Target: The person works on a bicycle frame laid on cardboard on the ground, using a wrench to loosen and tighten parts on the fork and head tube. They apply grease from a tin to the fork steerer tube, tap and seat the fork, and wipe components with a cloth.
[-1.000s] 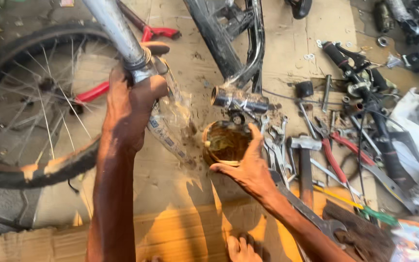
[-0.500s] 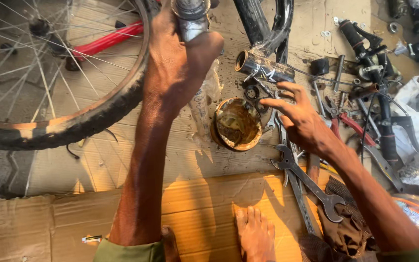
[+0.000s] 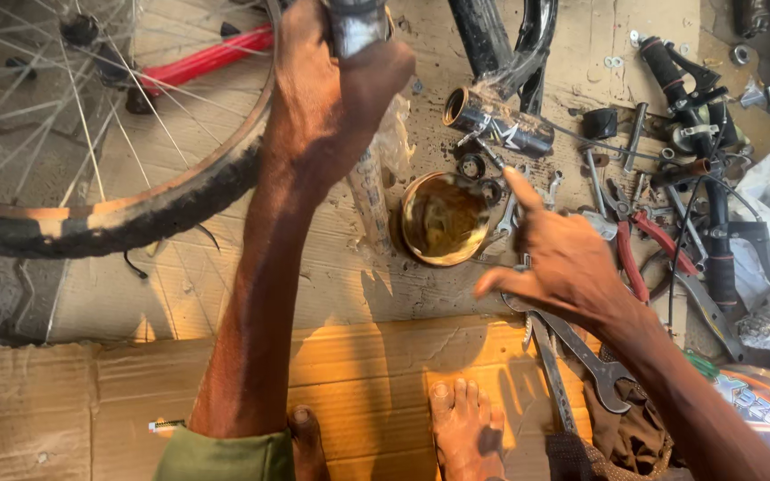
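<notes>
As left hand (image 3: 331, 107) grips, grey metal tube (image 3: 356, 27), greasy tin (image 3: 445, 218)

The round metal tin of brownish grease (image 3: 445, 218) is sitting on the flat cardboard sheet (image 3: 251, 294). Left of the tin, the spoked bicycle wheel (image 3: 109, 134) is lying; right of it, long steel spanners (image 3: 581, 347) are lying; beyond it, the short metal bracket tube (image 3: 496, 120) is resting.

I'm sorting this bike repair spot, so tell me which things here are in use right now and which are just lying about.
In use:
left hand gripping the metal tube
right hand, forefinger out, beside the grease tin
bottom bracket shell

Lying about:
spanners
red-handled pliers
brake levers
wheel
cardboard
</notes>
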